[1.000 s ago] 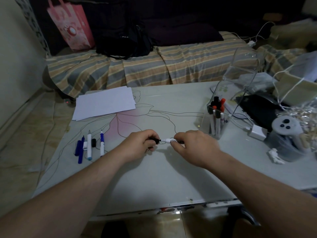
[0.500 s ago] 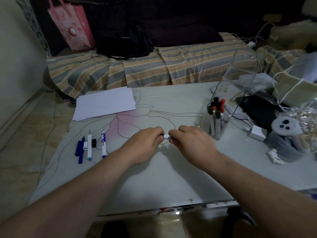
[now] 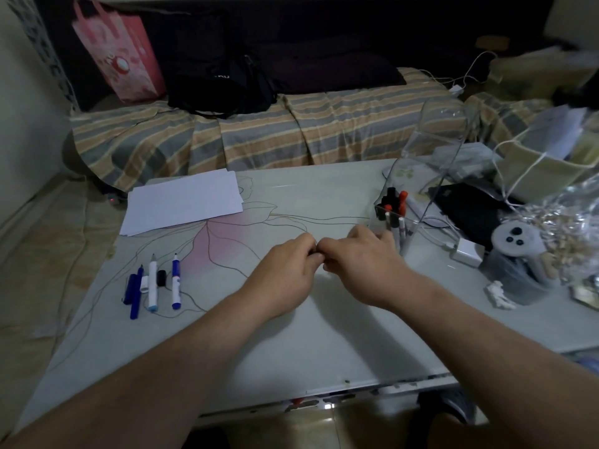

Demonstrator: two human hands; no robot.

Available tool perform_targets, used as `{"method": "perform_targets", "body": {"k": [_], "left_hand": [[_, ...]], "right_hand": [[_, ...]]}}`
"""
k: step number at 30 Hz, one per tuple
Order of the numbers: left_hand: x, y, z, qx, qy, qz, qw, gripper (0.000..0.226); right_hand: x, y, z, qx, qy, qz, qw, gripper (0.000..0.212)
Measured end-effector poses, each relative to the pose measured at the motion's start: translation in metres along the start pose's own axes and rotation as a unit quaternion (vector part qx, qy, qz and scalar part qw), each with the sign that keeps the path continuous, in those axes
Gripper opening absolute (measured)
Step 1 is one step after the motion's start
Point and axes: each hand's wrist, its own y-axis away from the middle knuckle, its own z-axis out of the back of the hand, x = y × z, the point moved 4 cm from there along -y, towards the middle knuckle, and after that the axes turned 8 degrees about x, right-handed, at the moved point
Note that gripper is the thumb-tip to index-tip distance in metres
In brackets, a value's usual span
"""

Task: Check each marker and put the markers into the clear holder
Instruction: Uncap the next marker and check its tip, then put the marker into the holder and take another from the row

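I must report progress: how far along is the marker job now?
Done: several black- and red-capped markers stand in the clear plastic holder. In hand: left hand and right hand meet, hiding anything held. Left: blue and white markers on the pale table.

A second ago the hands were apart with a white marker stretched between them, its black cap at the left hand (image 3: 285, 273). Now the left hand and right hand (image 3: 363, 264) are pressed together, fingertips touching, and the marker is hidden inside them, no white barrel showing between the knuckles
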Motion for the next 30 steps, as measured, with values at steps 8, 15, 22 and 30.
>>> {"method": "perform_targets", "body": {"k": [8,15,22,30], "left_hand": [[-0.054,-0.038,-0.009,-0.096,0.376,0.000,0.921,0.024],[-0.053,-0.043,-0.050,-0.006,0.122,-0.018,0.992,0.039],[-0.042,-0.053,-0.059,-0.003,0.060,-0.032,0.998,0.034],[-0.023,-0.043,-0.049,0.025,0.028,-0.013,0.999,0.026]], "right_hand": [[-0.069,0.006,0.087,-0.254,-0.122,-0.098,0.954,0.014],[-0.121,0.021,0.072,-0.232,-0.101,-0.201,0.946,0.056],[-0.128,0.014,0.033,-0.136,0.002,-0.187,0.973,0.026],[-0.110,0.009,0.045,-0.173,-0.007,-0.236,0.956,0.034]]}}
